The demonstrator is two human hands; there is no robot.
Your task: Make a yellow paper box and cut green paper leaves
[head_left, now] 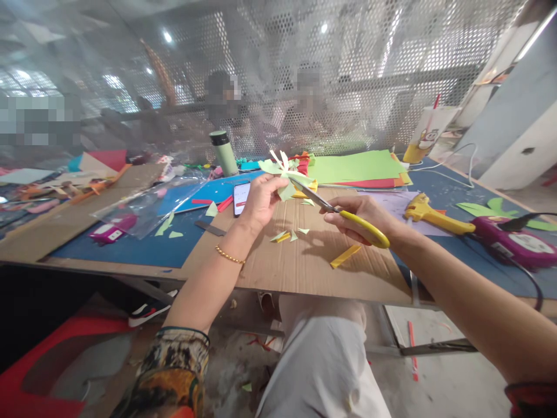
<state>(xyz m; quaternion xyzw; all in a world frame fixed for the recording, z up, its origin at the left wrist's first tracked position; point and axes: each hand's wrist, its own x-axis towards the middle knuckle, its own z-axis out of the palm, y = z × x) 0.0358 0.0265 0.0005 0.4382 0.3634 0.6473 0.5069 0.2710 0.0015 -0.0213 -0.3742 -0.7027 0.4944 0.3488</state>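
Pinched between the fingers of my left hand [264, 199] is a pale green paper piece [286, 174] with several narrow strips fanning out. My right hand [361, 216] is closed around the yellow handles of the scissors [364, 227]. The scissor blades point up and left and reach the paper's lower right edge; whether they are apart is too small to tell. Below both hands, small green scraps [293, 235] and a yellow strip [346, 255] lie on the brown cardboard [304, 273].
A yellow glue gun [437, 216] and a purple device [513, 241] with cables lie at the right. Behind are green sheets [354, 168], a drink cup [430, 133] and a green bottle [224, 154]. A phone [240, 199] lies beside my left hand.
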